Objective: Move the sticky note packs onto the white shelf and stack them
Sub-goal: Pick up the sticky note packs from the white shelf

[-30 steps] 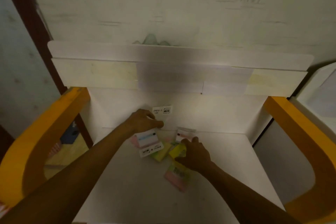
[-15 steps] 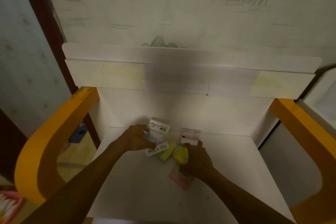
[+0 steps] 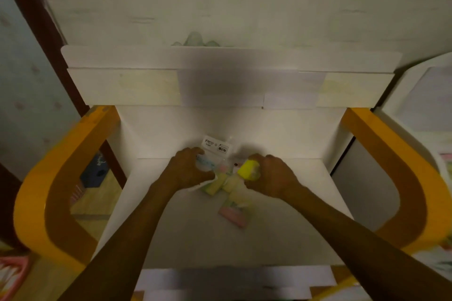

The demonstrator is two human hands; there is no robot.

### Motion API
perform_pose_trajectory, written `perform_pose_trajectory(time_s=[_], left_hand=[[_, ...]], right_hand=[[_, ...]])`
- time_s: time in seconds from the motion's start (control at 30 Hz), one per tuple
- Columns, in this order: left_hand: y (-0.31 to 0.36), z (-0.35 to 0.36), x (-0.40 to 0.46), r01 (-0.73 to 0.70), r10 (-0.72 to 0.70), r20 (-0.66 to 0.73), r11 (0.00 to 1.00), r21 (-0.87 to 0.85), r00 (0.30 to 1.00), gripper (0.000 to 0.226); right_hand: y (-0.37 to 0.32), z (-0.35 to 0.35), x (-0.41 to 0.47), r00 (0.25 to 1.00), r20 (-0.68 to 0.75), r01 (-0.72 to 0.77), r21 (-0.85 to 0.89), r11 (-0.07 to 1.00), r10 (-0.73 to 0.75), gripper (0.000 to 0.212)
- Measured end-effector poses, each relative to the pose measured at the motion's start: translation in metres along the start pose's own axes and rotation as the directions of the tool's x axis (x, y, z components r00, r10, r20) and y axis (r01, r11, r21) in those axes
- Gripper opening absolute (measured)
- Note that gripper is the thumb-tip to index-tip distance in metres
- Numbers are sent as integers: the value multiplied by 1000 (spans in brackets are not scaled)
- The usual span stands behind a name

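Several sticky note packs lie in a loose cluster on the lower white surface [image 3: 186, 232]. My left hand [image 3: 188, 170] grips a clear-wrapped pack with a white header label [image 3: 216, 146] and pale blue notes. My right hand [image 3: 269, 176] grips a bright yellow pack [image 3: 247, 169], lifted a little above the others. Between and below the hands lie pale yellow-green packs [image 3: 215, 186]. A pink and green pack [image 3: 234, 214] lies nearer me. The white shelf [image 3: 220, 58] runs across the top, above a taped white front board.
Curved yellow frame pieces stand on the left [image 3: 49, 178] and right [image 3: 401, 173] of the white surface. A patterned wall rises behind the shelf. A white cabinet edge [image 3: 420, 95] stands at the right, and a pink item [image 3: 12, 271] lies on the floor at lower left.
My right hand has lifted the yellow pack up and rightward off the pile. My left hand keeps hold of the labelled pack. The camera has shifted closer and downward.
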State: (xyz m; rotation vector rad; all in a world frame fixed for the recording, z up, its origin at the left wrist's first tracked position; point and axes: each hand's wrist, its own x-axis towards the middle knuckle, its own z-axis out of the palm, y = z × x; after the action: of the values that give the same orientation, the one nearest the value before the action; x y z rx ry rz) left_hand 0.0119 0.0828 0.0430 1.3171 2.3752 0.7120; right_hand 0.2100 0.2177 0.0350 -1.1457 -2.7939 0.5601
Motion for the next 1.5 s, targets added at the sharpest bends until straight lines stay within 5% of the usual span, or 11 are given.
perform_pose_trajectory(time_s=[0.3,0.87,1.5], left_hand=[[35,1,-1,-93,97,-93,995,43,991,78],[123,25,-19,-259,265,-66,962,87,962,72],[364,139,-94,-438,443,-193,896,68,876,73]], right_hand=[[-5,-30,-26,992,-124,-12,96,995,24,60],[50,-91,-79,966,-233,-85,106,991,108,63],[238,-222,-245,948,-303,-74,92,993,99,64]])
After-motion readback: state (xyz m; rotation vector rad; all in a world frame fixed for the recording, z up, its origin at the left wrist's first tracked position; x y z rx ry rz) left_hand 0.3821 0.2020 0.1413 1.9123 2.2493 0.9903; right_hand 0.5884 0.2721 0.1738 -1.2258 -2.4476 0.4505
